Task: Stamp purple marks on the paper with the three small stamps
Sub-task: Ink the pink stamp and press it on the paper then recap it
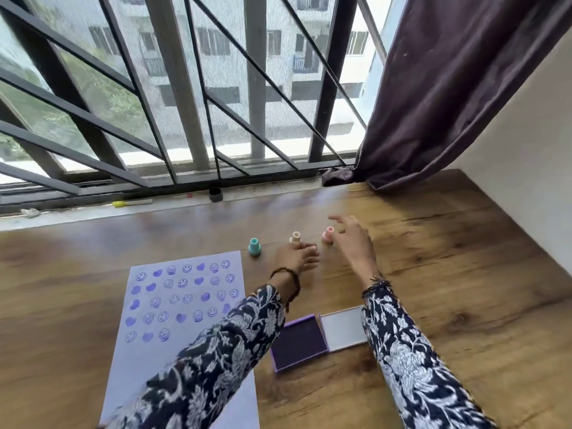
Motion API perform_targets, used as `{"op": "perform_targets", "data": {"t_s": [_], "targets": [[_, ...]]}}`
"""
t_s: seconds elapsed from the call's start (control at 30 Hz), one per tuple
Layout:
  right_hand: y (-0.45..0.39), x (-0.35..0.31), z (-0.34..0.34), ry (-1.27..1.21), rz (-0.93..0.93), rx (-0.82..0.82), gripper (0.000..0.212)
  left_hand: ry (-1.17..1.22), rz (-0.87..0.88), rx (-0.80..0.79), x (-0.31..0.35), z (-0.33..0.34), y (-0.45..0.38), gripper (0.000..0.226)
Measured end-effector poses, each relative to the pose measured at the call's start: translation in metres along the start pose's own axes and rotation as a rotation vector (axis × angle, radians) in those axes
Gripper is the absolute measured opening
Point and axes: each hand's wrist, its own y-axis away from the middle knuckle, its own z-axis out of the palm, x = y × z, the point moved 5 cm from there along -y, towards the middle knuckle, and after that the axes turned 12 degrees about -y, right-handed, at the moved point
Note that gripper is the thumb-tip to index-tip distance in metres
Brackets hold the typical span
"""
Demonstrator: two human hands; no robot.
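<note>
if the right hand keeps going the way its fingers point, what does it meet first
Probably nothing soon: the right hand points up-left, its fingers seemingly already past the small pink plastic stamp beside it. Beyond lies bare wooden table, then the window sill. Depth is unclear.

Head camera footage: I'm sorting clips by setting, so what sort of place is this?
Probably a home room: a wooden table against a barred window facing apartment blocks, with a dark curtain drawn aside.

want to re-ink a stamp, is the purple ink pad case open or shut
Open. The square purple ink pad case lies on the wooden table with its pale lid swung flat to the right, leaving the dark pad exposed.
</note>
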Motion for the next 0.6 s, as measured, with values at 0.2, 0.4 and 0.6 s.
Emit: {"op": "perform_targets", "data": {"t_s": [0.2, 0.4, 0.6], "targets": [[-0.024, 0.022, 0.017, 0.048, 0.055, -0.132, 0.017, 0.118, -0.141, 0.093, -0.018, 0.009, -0.039, 0.024], [0.012, 0.022, -0.006, -0.395, 0.072, -0.143, 0.017, 0.428, -0.068, -0.123, -0.023, 0.021, -0.014, 0.015], [0.082, -0.006, -0.018, -0.889, 0.15, -0.147, 0.012, 0.307, 0.104, -0.153, -0.024, 0.002, 0.046, 0.012]]}}
